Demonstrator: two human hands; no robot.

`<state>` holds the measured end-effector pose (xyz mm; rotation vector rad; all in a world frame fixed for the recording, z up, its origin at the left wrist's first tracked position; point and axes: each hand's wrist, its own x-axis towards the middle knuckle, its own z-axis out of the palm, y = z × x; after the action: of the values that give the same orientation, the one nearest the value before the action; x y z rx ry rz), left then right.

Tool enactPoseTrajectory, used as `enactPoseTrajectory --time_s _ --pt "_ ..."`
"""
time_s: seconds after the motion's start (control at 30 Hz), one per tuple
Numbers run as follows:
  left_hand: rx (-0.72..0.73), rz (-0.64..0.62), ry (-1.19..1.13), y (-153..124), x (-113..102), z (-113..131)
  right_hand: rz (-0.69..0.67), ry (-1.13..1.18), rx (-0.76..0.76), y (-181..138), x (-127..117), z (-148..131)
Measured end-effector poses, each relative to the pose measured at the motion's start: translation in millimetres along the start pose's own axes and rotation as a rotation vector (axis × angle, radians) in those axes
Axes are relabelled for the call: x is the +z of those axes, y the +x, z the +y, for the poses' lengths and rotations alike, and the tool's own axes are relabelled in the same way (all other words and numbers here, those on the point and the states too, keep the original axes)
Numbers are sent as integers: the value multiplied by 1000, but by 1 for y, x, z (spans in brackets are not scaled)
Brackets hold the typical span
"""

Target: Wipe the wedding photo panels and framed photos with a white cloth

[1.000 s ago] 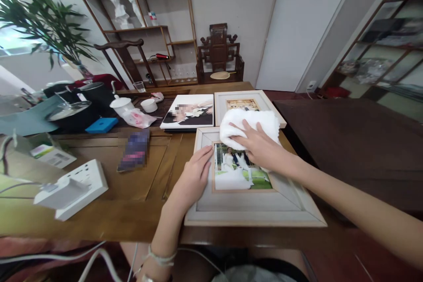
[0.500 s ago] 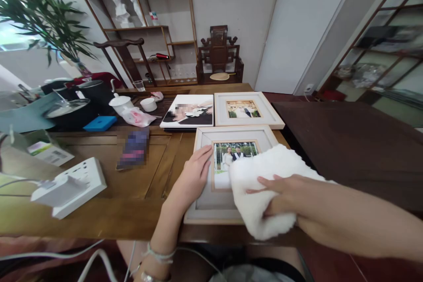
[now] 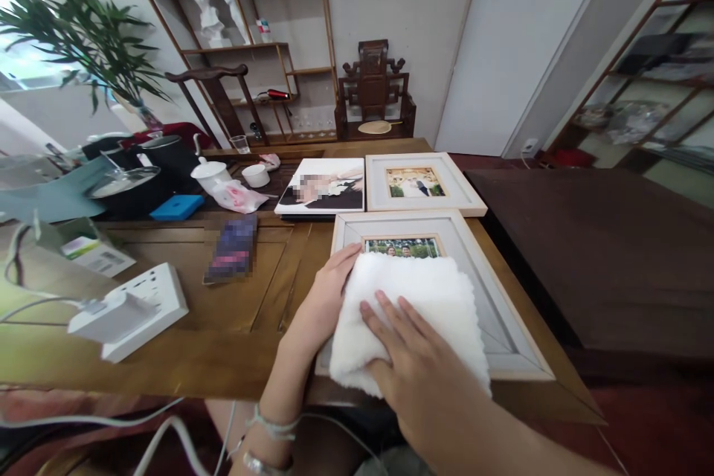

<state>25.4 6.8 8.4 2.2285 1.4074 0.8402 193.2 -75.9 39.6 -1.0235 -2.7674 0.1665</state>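
A light wooden picture frame (image 3: 518, 327) with a wide grey mount and a small photo (image 3: 410, 246) lies on the table's front edge. My right hand (image 3: 410, 357) holds a folded white fluffy cloth (image 3: 429, 275) against it, fingers spread over the top. Most of the photo is hidden under the cloth; only its upper strip shows. My left hand (image 3: 329, 294) lies along the frame's left side, fingers stretched out, fingertips beside the photo's upper left corner and close to the cloth. Its palm side is out of sight.
Behind lie a second picture frame (image 3: 474, 202) and a white-edged photo panel (image 3: 320, 186). To the left are a power strip (image 3: 161, 297), a blurred dark object (image 3: 231, 247), a blue box (image 3: 177, 207), a teapot (image 3: 210, 172) and a cup (image 3: 255, 175). A dark table (image 3: 602, 253) stands right.
My right hand has swept the cloth leftward across the frame, from its lower right corner over the photo, and turned flatter. My left hand has stayed in place on the frame.
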Motion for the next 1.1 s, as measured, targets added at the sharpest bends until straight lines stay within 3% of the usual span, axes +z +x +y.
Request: enactPoseTrajectory --time_s 0.2,0.37,0.43,0.5,0.57,0.63,0.73,0.8,0.93,1.1 --pt "-11 1 30 -1 0 7 -136 70 37 -41 -22 50" --pt "-9 5 38 -2 0 5 -78 236 136 -80 -80 113" --pt "-7 17 39 -2 1 5 60 315 186 -86 -101 139" --pt "-9 19 40 -3 1 5 333 313 349 -85 -113 159" --pt "-12 14 41 -2 1 5 577 191 476 -76 -113 171" --pt "-14 11 39 -2 1 5 641 -14 426 -61 -104 174" --pt "-24 5 38 -2 0 6 466 -272 128 -33 -79 174" --pt "-35 -1 38 -2 0 7 333 -334 17 -18 -59 174" --pt "-42 -5 37 -1 0 7 144 -355 4 -8 -33 171" --pt "-40 8 40 1 3 5 40 -340 -3 -30 -35 144"
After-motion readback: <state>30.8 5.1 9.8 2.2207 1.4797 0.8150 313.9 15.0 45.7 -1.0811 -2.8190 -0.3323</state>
